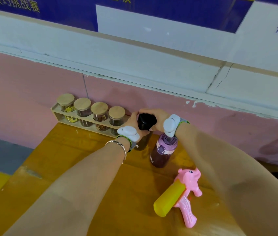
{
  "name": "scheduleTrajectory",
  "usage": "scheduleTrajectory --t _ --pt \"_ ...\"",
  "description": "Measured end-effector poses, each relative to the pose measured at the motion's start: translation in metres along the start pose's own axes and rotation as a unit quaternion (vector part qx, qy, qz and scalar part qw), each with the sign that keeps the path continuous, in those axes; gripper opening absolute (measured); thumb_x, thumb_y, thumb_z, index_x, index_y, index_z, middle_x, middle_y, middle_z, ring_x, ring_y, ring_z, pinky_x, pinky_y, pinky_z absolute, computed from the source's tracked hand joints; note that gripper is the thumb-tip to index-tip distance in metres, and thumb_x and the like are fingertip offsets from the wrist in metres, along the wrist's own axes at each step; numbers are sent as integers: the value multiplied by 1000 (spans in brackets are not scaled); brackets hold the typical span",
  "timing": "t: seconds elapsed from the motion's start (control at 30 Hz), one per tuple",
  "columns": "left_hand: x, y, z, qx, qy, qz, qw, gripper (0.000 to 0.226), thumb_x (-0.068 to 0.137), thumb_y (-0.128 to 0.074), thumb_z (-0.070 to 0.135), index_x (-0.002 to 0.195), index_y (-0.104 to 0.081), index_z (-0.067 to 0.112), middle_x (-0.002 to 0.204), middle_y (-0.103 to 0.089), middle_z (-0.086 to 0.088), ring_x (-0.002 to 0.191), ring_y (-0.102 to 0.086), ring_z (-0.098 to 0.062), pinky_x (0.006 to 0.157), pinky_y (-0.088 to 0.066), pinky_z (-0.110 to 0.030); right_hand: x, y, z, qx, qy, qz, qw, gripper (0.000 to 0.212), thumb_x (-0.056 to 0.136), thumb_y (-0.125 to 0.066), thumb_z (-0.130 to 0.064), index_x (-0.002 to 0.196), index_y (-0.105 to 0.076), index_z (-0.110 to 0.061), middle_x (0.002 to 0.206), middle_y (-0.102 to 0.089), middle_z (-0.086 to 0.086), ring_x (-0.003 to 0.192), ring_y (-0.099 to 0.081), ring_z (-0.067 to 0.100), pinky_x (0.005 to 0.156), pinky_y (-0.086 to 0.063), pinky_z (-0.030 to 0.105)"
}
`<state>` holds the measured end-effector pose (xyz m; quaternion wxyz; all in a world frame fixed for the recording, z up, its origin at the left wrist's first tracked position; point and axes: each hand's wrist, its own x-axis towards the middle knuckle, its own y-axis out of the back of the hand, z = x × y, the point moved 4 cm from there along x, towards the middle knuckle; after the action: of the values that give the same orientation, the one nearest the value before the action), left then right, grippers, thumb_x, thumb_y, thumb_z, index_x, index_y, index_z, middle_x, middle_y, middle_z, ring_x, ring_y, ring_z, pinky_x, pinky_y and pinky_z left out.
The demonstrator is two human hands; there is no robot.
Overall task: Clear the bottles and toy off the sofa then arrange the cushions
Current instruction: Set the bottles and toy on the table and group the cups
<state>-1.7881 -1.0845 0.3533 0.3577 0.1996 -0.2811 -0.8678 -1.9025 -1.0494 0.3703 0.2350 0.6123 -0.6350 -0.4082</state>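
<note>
A dark bottle with a black cap [146, 121] stands upright on the wooden table [77, 167] near the pink wall. My left hand [133, 121] and my right hand [155, 116] both grip its top from either side. Just right of it stands a purple bottle [162, 154] with a lilac flip lid, untouched. A pink and yellow toy water gun [180, 195] lies on the table in front of the purple bottle. No sofa or cushions are in view.
A wooden rack [56, 114] with several wood-lidded glass jars sits against the wall, left of the dark bottle. The table's left edge drops to a grey and yellow floor [0, 159]. Some clutter lies at the far right edge.
</note>
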Motion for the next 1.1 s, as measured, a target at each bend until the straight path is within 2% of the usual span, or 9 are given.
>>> scheduleTrajectory --t 0.07,0.2,0.33,0.47,0.67,0.87,0.93,1.0,1.1 --pt "3 -6 -6 16 13 11 1000 82 73 -77 26 137 -30 7 134 -51 -11 121 -53 -30 101 -45 -43 0 -2 -1 6 16 0 1000 80 66 -68 13 137 -41 -13 148 -37 6 136 -34 22 104 -27 22" --pt "6 -13 -12 -19 23 49 998 82 72 -79 25 136 -32 7 134 -52 -10 121 -53 -30 97 -42 -32 3 -5 -2 22 22 21 999 79 67 -68 12 137 -41 -13 150 -32 8 138 -31 23 111 -26 31" --pt "15 -17 -11 -42 27 69 996 75 73 -77 21 133 -35 6 132 -53 -13 120 -53 -31 102 -44 -41 -1 0 9 45 -8 87 995 87 64 -76 2 139 -36 -14 150 -33 9 137 -32 25 109 -26 29" --pt "27 -19 -11 -76 36 91 992 65 74 -73 10 129 -38 4 127 -54 -15 118 -54 -32 100 -46 -44 -2 -2 17 76 -17 122 989 77 66 -80 -9 134 -44 -14 142 -43 10 131 -40 25 110 -29 29" --pt "38 -21 -10 -25 49 114 992 59 75 -70 17 125 -40 8 124 -56 -15 113 -57 -33 92 -50 -42 5 -6 22 85 -27 173 981 63 76 -70 -5 134 -46 -13 142 -42 13 131 -39 28 110 -29 32" --pt "42 -21 -13 -54 52 108 991 68 77 -70 14 134 -33 6 133 -50 -17 123 -50 -33 102 -44 -41 9 -13 21 78 -31 160 984 63 84 -59 -1 140 -35 -13 151 -26 10 140 -25 24 107 -15 16" --pt "40 -18 -15 -81 44 113 989 71 77 -72 15 136 -33 5 136 -48 -17 127 -47 -33 106 -41 -42 4 -12 20 105 -28 165 980 59 85 -55 3 140 -36 -12 151 -27 11 139 -26 25 112 -19 24" --pt "37 -17 -19 -104 47 118 986 76 76 -74 16 137 -32 5 138 -47 -15 129 -45 -32 108 -39 -42 -3 -7 21 127 -36 196 972 51 86 -52 4 134 -45 -11 144 -39 14 132 -39 28 110 -33 34" --pt "34 -19 -23 -117 67 93 987 84 74 -76 21 140 -26 5 141 -45 -15 130 -44 -33 109 -38 -43 -17 1 28 142 -74 186 969 32 86 -58 -7 117 -59 -12 115 -64 13 101 -59 23 89 -46 24"
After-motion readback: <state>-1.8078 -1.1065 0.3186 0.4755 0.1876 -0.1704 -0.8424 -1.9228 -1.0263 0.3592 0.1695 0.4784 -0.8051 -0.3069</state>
